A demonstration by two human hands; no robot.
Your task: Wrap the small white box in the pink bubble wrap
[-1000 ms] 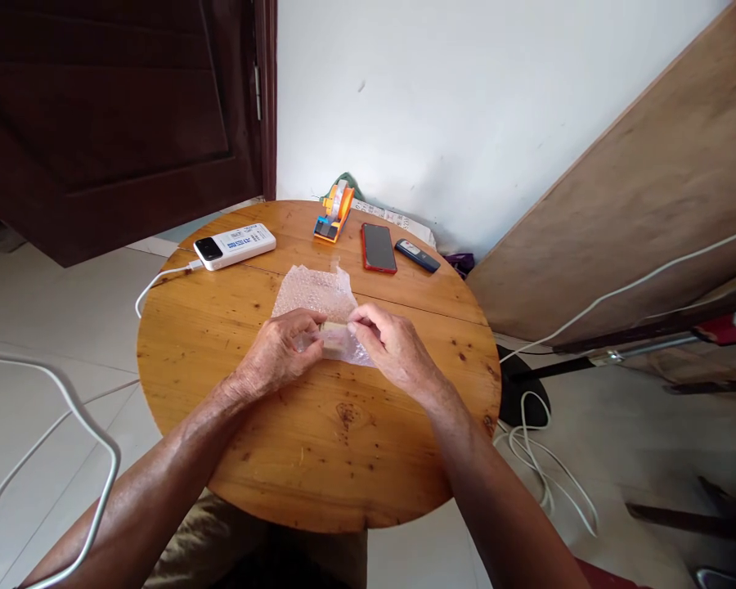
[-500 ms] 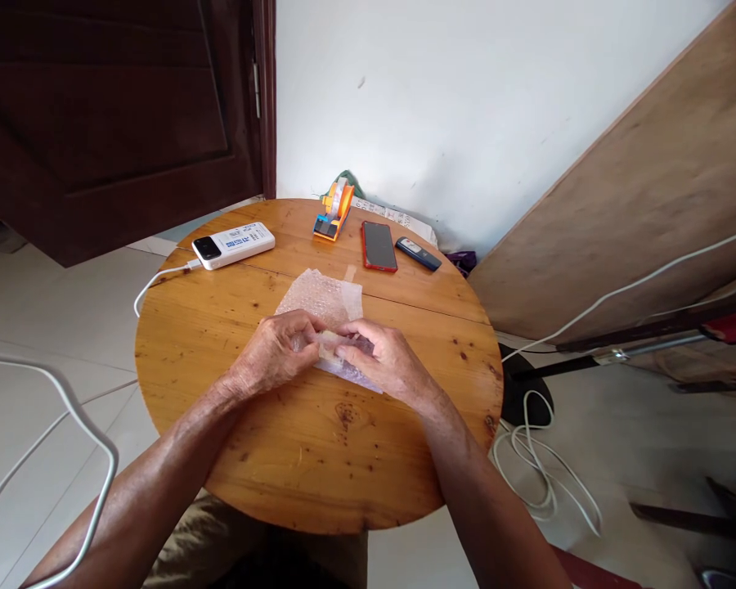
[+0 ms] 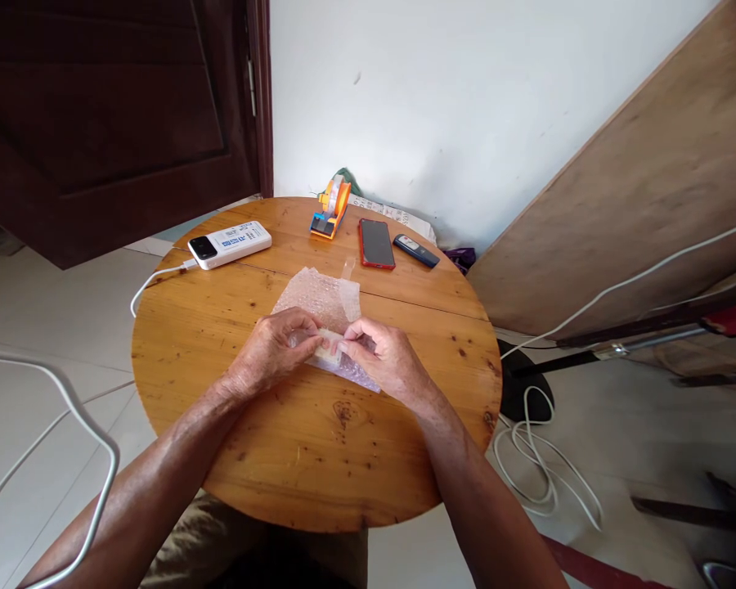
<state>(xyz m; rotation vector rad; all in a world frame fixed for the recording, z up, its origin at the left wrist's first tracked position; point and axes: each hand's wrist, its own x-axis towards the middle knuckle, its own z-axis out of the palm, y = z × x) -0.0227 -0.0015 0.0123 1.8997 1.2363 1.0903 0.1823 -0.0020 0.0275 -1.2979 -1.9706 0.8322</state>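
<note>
A sheet of clear bubble wrap (image 3: 320,296) lies in the middle of a round wooden table (image 3: 319,442). Its near edge is folded over a small pale object (image 3: 327,349), which is mostly hidden between my hands. My left hand (image 3: 271,353) has its fingers curled onto the left end of the wrapped object. My right hand (image 3: 384,358) pinches the wrap over the right end, fingertips meeting the left hand's. A short strip of tape (image 3: 347,267) sticks up at the wrap's far right corner.
At the table's far side sit a white power bank (image 3: 230,244) with a white cable (image 3: 153,282), an orange tape dispenser (image 3: 331,208), a red phone (image 3: 376,243) and a small dark phone (image 3: 416,251). A wooden board (image 3: 626,188) leans right; cables (image 3: 545,474) lie on the floor.
My right hand has slid left over the bubble wrap, closing in on the left hand. The wrap's far part shifted and a tape strip now shows at its corner.
</note>
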